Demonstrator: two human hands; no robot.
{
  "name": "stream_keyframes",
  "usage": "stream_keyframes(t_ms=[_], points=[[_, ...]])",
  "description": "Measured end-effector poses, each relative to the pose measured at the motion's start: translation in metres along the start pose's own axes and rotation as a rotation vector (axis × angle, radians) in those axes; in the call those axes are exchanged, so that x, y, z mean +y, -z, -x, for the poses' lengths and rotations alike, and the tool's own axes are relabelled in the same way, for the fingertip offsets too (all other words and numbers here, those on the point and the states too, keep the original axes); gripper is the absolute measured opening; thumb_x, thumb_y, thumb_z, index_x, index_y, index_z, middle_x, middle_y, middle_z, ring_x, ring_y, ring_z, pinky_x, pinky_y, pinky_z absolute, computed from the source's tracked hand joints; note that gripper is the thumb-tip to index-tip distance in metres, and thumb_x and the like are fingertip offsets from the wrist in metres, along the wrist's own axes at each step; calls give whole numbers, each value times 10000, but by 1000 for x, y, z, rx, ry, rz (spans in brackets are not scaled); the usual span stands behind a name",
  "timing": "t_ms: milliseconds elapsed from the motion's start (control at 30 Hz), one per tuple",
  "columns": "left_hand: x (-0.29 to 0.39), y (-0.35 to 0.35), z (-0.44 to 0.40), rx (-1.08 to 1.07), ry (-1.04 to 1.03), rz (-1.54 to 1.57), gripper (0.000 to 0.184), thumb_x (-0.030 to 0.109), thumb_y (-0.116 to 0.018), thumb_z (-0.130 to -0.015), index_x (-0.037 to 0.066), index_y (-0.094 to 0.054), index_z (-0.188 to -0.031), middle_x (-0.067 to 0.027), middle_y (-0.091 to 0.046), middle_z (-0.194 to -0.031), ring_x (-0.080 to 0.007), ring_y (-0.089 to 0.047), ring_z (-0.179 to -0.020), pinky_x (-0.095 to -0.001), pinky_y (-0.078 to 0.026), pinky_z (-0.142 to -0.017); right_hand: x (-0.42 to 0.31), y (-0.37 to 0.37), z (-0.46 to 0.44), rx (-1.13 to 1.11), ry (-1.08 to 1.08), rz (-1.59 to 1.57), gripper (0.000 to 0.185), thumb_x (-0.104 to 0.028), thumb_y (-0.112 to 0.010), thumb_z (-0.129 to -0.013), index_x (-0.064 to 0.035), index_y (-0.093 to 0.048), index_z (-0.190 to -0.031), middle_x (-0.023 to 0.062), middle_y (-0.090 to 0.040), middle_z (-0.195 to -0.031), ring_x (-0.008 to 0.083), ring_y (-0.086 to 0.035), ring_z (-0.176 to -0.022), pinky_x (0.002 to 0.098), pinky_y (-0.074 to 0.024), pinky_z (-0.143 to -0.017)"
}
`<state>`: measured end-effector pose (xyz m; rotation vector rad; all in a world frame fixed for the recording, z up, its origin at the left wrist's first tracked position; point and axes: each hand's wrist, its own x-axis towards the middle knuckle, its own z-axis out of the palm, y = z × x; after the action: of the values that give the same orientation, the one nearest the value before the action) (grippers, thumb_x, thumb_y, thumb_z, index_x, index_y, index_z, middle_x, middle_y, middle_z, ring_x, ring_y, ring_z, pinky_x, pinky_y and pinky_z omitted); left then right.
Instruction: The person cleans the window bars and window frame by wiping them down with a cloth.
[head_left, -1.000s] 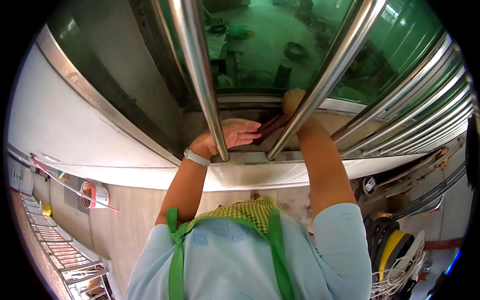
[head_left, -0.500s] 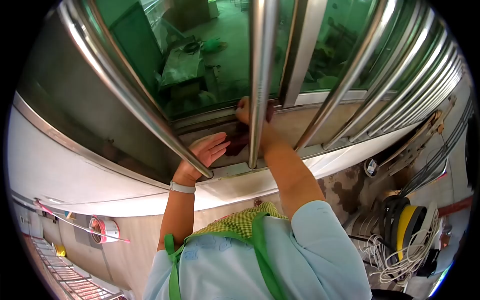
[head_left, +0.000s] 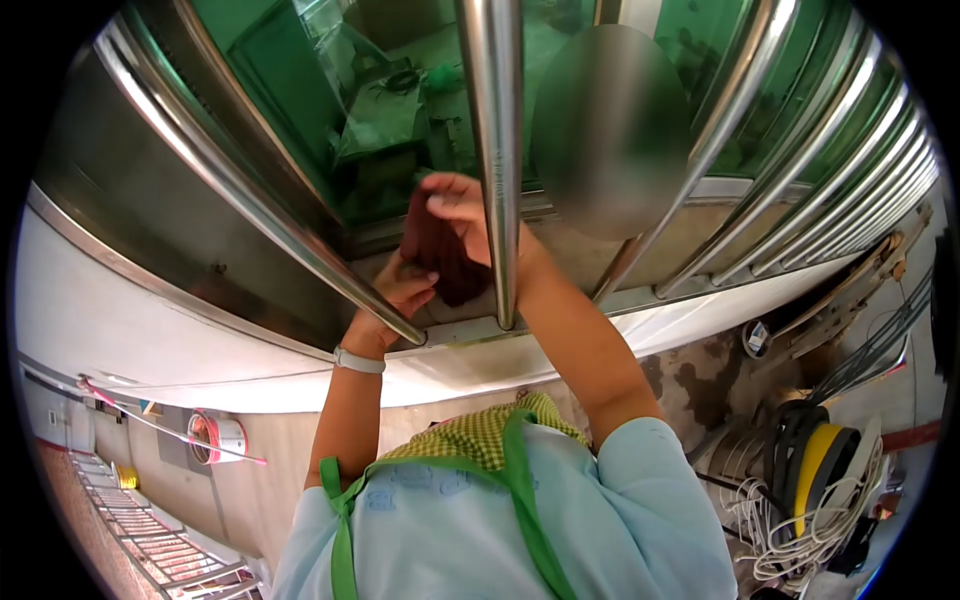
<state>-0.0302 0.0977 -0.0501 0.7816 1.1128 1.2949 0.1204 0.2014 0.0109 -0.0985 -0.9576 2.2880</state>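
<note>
A dark red cloth (head_left: 447, 262) hangs bunched between my two hands, behind the metal bars and over the window ledge. My right hand (head_left: 462, 208) reaches past the right side of an upright steel bar (head_left: 492, 120) and grips the cloth's upper part, thumb and fingers around it. Lower down, my left hand (head_left: 398, 288) is curled at the cloth's lower left edge, its wrist close against the slanting bar (head_left: 250, 190). A pale band circles my left wrist. The bar covers part of my right hand.
Green-tinted window glass (head_left: 400, 150) stands behind the bars, with more bars (head_left: 740, 100) to the right. A white bucket (head_left: 218, 437) with a pink-ended pole is at lower left. Coiled white cable (head_left: 800, 520) and a small pot (head_left: 756, 338) lie at right.
My right hand has moved left around the bar, bringing the cloth toward my left hand. The left fingers, spread before, now curl onto the cloth. The view has shifted slightly.
</note>
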Motion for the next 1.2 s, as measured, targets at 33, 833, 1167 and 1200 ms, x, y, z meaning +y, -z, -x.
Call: stream_keyframes(t_ms=[33,833,1167,1200], points=[[-3,3,-4,14,-1,8,463,136,-595,-820,70,-442,-1252,-75,-551,-1103,-172,-550,-978,-278,-430,-835,-11,-14,7,-41,50,-159,290,-5,-659,-731,-70,-553,-993,38,-600,-848,169,-600,-778,294,-500,-750],[16,-15,-13,-358,132,184,213,238,-535,-880,65,-533,-1005,-99,-602,-977,-176,-571,-935,-325,-462,-838,34,142,26,1147,493,1939,497,19,-513,-625,110,-446,-1108,279,-495,-1092,409,-464,-1016,426,-350,-896],[5,-5,-15,-206,124,312,195,208,-559,-861,61,-561,-989,-98,-595,-994,-175,-565,-917,-327,-456,-853,62,259,18,982,419,2304,291,26,-531,-620,68,-442,-894,253,-535,-858,378,-528,-832,421,-429,-768],[5,-6,-16,-214,124,309,195,208,-559,-861,61,-561,-989,-98,-595,-994,-175,-565,-917,-327,-456,-853,56,246,18,927,572,2343,309,26,-535,-620,74,-437,-910,242,-544,-836,371,-541,-810,409,-442,-758]])
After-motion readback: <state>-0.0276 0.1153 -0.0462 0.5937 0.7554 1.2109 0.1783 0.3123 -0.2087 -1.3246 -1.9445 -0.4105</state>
